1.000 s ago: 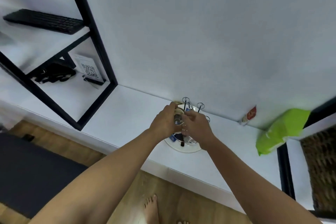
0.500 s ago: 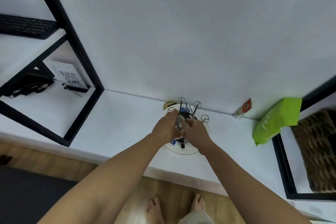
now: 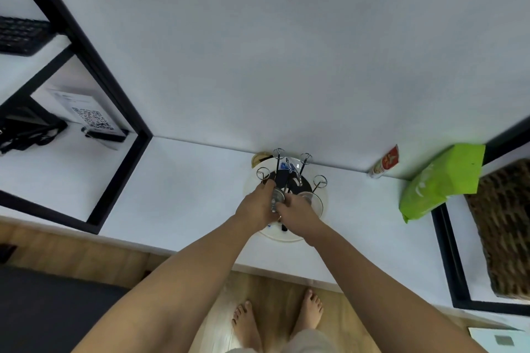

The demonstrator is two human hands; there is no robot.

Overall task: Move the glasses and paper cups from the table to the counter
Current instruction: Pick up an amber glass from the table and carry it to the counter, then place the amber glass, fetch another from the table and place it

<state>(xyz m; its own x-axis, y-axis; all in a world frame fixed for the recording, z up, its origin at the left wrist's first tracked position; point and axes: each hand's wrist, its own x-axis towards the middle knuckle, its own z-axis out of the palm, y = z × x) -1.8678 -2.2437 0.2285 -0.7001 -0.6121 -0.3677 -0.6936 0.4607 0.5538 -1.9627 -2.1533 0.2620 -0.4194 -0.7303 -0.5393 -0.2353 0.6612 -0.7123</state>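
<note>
Both my hands meet over a round white glass rack [image 3: 286, 236] with black wire prongs on the white counter [image 3: 186, 189]. My left hand [image 3: 256, 208] and my right hand [image 3: 298, 213] together grip a small clear glass [image 3: 277, 197], held upside down over the rack. Another clear glass [image 3: 311, 199] sits on the rack just right of my right hand. No paper cups are in view.
A black-framed shelf [image 3: 114, 112] with a QR code sign [image 3: 91, 119] and a keyboard [image 3: 20, 37] stands left. A green bag [image 3: 441, 180] and a small red packet [image 3: 385, 163] lean on the wall at right. A wicker basket [image 3: 507, 226] sits far right.
The view has swung down and left, so my feet now show. My hands stay together on the glass over the rack, lowered slightly.
</note>
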